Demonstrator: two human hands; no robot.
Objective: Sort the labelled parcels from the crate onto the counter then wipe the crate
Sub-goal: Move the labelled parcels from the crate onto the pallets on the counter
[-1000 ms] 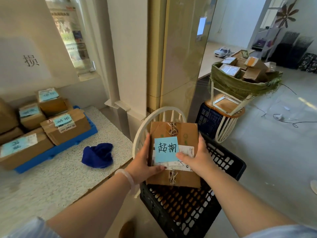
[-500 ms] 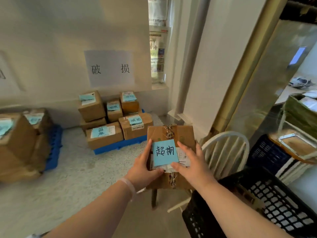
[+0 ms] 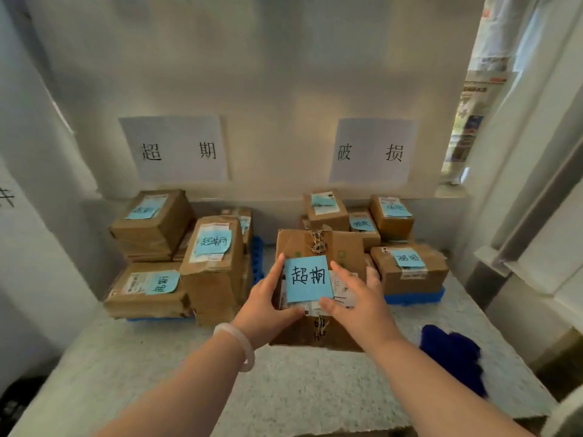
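I hold a brown cardboard parcel [image 3: 318,247] with a blue handwritten note above the speckled counter [image 3: 284,389]. My left hand [image 3: 268,307] grips its left edge, thumb on top. My right hand [image 3: 356,304] grips its right side, thumb on the label. A stack of parcels with blue notes [image 3: 176,257] stands at the back left under a wall sign [image 3: 176,149]. A second stack [image 3: 378,234] stands at the back right under another sign [image 3: 372,151]. The crate is out of view.
A dark blue cloth [image 3: 451,351] lies on the counter at the right. Both stacks rest on blue plastic trays [image 3: 413,298]. Walls close the counter at the left and back; a window frame [image 3: 520,216] runs along the right.
My view has swung left from the crate and chair to face the counter and both wall signs. The parcel, held in both hands, has moved over the counter between the two stacks.
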